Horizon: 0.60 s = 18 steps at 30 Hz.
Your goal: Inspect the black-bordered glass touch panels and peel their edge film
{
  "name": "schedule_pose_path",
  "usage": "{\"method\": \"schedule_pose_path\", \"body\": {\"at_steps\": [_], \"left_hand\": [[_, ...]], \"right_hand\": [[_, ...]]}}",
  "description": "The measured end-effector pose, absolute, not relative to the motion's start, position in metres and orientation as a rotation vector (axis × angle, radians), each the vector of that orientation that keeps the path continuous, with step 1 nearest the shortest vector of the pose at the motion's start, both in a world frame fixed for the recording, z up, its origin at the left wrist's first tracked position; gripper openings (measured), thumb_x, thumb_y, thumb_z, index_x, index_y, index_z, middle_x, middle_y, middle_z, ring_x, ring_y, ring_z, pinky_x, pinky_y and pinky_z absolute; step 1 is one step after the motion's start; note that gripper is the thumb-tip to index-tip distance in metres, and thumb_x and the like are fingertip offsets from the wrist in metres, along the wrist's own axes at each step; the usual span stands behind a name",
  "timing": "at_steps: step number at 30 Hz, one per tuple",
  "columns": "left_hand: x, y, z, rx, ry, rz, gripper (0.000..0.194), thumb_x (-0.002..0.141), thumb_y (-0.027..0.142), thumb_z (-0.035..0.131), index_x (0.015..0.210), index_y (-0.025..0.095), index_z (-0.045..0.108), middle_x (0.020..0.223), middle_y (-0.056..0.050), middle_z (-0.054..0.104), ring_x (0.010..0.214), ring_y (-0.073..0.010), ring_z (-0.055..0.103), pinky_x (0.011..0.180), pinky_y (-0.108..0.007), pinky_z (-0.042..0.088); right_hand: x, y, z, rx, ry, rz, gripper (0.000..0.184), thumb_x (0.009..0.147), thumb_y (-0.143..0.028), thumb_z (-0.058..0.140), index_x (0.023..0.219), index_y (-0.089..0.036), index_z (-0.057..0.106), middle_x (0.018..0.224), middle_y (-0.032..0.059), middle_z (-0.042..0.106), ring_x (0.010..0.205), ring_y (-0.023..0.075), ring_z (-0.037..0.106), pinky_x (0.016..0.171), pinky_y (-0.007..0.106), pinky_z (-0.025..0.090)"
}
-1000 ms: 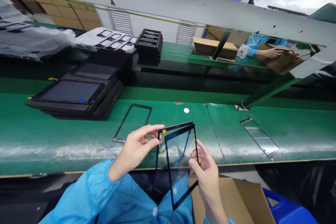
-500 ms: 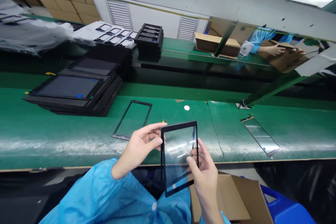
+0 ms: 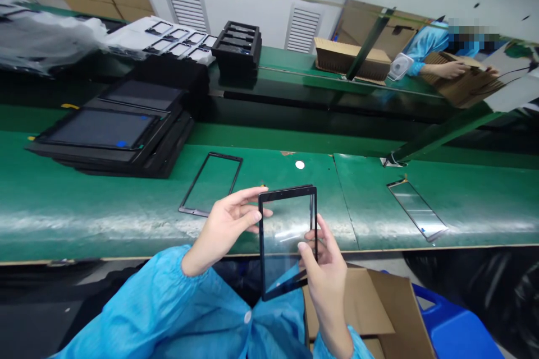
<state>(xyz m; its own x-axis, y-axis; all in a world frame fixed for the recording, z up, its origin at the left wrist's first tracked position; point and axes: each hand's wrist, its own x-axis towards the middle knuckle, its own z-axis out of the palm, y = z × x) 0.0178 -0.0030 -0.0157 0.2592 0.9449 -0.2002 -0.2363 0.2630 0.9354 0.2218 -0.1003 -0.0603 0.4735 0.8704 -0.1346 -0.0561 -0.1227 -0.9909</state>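
I hold a black-bordered touchscreen glass panel [image 3: 286, 244] upright in front of me, over the bench's near edge. Another dark edge shows just behind its top and right side; what it belongs to is hard to make out. My left hand [image 3: 227, 224] pinches the upper left edge between thumb and fingers. On the lower right edge, my right hand [image 3: 324, 263] has its thumb in front and fingertips behind the glass. A thin black bezel frame [image 3: 197, 184] lies flat on the green bench, left of the panel. To the right lies another glass panel [image 3: 416, 210] with a small orange tab.
Stacked black trays [image 3: 109, 129] holding dark screens stand at left on the green bench [image 3: 261, 157]. Behind are a black slotted tray [image 3: 236, 47] and a divided cardboard box [image 3: 351, 61]. A green post [image 3: 446, 132] rises at right. Across the bench, a co-worker's hands [image 3: 452, 70] hold cardboard.
The glass panel stands a little more upright, and its top edge now lines up closer with the dark edge behind it. Both hands keep their grip. The whole view has shifted slightly.
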Motion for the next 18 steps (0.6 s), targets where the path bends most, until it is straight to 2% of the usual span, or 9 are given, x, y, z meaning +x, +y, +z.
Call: {"method": "schedule_pose_path", "body": {"at_steps": [2, 4, 6, 8, 9, 11, 13, 15, 18], "left_hand": [[0.018, -0.003, -0.013, 0.952, 0.986, 0.997, 0.055, 0.085, 0.035, 0.092, 0.136, 0.021, 0.077, 0.107, -0.012, 0.085, 0.095, -0.0273, 0.084, 0.063, -0.021, 0.067], [0.017, -0.004, -0.01, 0.974, 1.026, 1.011, 0.053, 0.084, 0.036, 0.093, 0.132, 0.019, 0.079, 0.11, -0.013, 0.085, 0.095, -0.0298, 0.085, 0.062, -0.022, 0.067], [0.014, -0.006, -0.007, 1.021, 1.051, 0.998, 0.049, 0.083, 0.036, 0.093, 0.127, 0.018, 0.082, 0.106, -0.013, 0.086, 0.092, -0.0297, 0.085, 0.062, -0.022, 0.068], [0.012, -0.009, -0.004, 1.073, 1.062, 0.982, 0.045, 0.083, 0.036, 0.092, 0.123, 0.018, 0.084, 0.1, -0.012, 0.087, 0.088, -0.0287, 0.086, 0.063, -0.021, 0.068], [0.011, -0.011, -0.003, 1.091, 1.069, 0.978, 0.044, 0.083, 0.037, 0.092, 0.122, 0.019, 0.085, 0.1, -0.012, 0.087, 0.087, -0.0285, 0.086, 0.063, -0.021, 0.068], [0.009, -0.014, -0.001, 1.117, 1.088, 0.971, 0.044, 0.082, 0.04, 0.092, 0.121, 0.021, 0.086, 0.099, -0.012, 0.087, 0.085, -0.0283, 0.086, 0.063, -0.022, 0.068], [0.008, -0.018, 0.0, 1.137, 1.113, 0.965, 0.046, 0.08, 0.043, 0.094, 0.119, 0.022, 0.086, 0.1, -0.012, 0.087, 0.083, -0.0281, 0.086, 0.064, -0.023, 0.069], [0.006, -0.02, 0.001, 1.153, 1.153, 0.944, 0.047, 0.078, 0.047, 0.094, 0.118, 0.022, 0.087, 0.098, -0.011, 0.087, 0.081, -0.0277, 0.086, 0.067, -0.024, 0.069], [0.003, -0.02, 0.002, 1.188, 1.207, 0.904, 0.048, 0.082, 0.051, 0.091, 0.12, 0.022, 0.085, 0.097, -0.011, 0.087, 0.083, -0.0285, 0.086, 0.071, -0.027, 0.07]], "right_hand": [[0.224, -0.101, -0.063, -1.528, -0.897, 0.819, 0.062, 0.092, -0.037, 0.078, 0.151, -0.025, 0.065, 0.101, 0.0068, 0.073, 0.08, 0.0202, 0.071, 0.063, 0.031, 0.062], [0.23, -0.1, -0.061, -1.589, -1.071, 0.598, 0.054, 0.092, -0.036, 0.078, 0.145, -0.027, 0.071, 0.122, 0.0127, 0.071, 0.102, 0.0268, 0.072, 0.084, 0.042, 0.064], [0.236, -0.094, -0.053, -1.602, -1.154, 0.422, 0.051, 0.092, -0.036, 0.078, 0.142, -0.029, 0.073, 0.148, 0.0158, 0.061, 0.128, 0.0338, 0.065, 0.105, 0.053, 0.057], [0.243, -0.085, -0.039, -1.521, -1.119, 0.494, 0.051, 0.096, -0.035, 0.074, 0.146, -0.03, 0.069, 0.155, 0.0145, 0.06, 0.137, 0.034, 0.063, 0.112, 0.054, 0.054], [0.246, -0.08, -0.032, -1.456, -1.078, 0.618, 0.049, 0.098, -0.036, 0.071, 0.147, -0.03, 0.068, 0.148, 0.0139, 0.068, 0.131, 0.0322, 0.068, 0.109, 0.052, 0.057], [0.249, -0.071, -0.02, -1.336, -0.984, 0.864, 0.04, 0.101, -0.037, 0.068, 0.14, -0.027, 0.072, 0.113, 0.0107, 0.085, 0.105, 0.0283, 0.081, 0.096, 0.046, 0.064], [0.249, -0.066, -0.012, -1.279, -0.904, 0.97, 0.03, 0.099, -0.039, 0.073, 0.123, -0.024, 0.079, 0.082, 0.0063, 0.085, 0.078, 0.0254, 0.083, 0.082, 0.04, 0.068], [0.247, -0.064, -0.009, -1.253, -0.858, 0.959, 0.023, 0.095, -0.04, 0.078, 0.11, -0.023, 0.081, 0.075, 0.0049, 0.084, 0.063, 0.0228, 0.081, 0.071, 0.035, 0.068], [0.243, -0.065, -0.007, -1.231, -0.823, 0.936, 0.021, 0.092, -0.04, 0.081, 0.104, -0.022, 0.081, 0.075, 0.0055, 0.085, 0.057, 0.022, 0.08, 0.061, 0.031, 0.066]]}}
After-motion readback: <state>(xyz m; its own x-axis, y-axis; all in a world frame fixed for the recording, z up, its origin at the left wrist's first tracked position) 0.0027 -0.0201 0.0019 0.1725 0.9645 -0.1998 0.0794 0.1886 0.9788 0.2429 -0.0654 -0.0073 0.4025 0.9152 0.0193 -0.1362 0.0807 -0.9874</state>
